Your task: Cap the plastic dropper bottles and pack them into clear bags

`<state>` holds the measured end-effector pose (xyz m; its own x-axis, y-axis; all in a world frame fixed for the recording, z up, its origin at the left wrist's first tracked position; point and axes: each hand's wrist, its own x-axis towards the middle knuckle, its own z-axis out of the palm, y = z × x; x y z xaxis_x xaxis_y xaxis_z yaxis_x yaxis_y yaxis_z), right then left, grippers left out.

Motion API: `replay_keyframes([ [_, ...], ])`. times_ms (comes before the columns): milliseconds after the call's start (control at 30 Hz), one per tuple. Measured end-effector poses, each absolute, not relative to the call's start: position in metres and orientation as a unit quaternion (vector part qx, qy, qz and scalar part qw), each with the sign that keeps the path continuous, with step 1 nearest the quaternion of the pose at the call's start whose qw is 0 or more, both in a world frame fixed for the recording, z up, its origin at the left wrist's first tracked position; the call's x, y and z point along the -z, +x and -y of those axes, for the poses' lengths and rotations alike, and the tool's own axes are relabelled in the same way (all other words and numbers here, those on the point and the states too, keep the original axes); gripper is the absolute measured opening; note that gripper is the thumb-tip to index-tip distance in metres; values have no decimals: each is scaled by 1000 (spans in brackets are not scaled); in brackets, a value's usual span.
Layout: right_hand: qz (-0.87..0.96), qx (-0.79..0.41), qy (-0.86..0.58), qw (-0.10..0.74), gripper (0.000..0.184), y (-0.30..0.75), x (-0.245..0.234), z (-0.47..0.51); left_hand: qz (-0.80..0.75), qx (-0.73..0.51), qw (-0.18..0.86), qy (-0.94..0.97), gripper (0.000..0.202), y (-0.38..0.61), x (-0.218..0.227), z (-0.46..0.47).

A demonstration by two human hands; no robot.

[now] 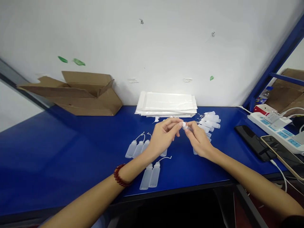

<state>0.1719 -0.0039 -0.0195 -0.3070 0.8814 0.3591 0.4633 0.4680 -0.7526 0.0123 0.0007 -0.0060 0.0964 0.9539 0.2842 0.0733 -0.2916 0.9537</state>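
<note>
Both hands meet over the blue table around one small white plastic squeeze bottle [185, 126]. My left hand [162, 134] pinches it at its white top with thumb and fingertips. From the other side, my right hand [199, 138] closes round its body, much of which the fingers hide. Below my left hand lie several translucent bottles [131, 149] with thin bent spouts, partly covered by the wrist. Nearer the table edge are two more bottles [155, 175] side by side. Behind my right hand lies a pile of similar bottles [211, 122].
White flat packs [166, 103] are stacked against the wall, with a small white cap-like piece [156, 119] before them. An open cardboard box [95, 101] stands at the back left. Two phones [254, 142] and a power strip [280, 131] with cables lie on the right.
</note>
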Motion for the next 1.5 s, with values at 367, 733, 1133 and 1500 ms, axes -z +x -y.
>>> replay_keyframes([
  [367, 781, -234, -446, 371, 23, 174, 20, 2, -426, -486, 432, 629, 19, 7, 6, -5],
  [733, 877, -33, -399, 265, 23, 179, 26, -4, -429, -380, 447, 687, 25, -5, 4, -13],
  [1133, 907, 7, -357, 225, 19, 183, 23, -2, -444, -319, 345, 763, 47, -1, 7, -11],
  [1500, 811, -297, -404, 301, 22, 184, 9, 2, -350, -363, 172, 846, 23, -4, 6, -6],
])
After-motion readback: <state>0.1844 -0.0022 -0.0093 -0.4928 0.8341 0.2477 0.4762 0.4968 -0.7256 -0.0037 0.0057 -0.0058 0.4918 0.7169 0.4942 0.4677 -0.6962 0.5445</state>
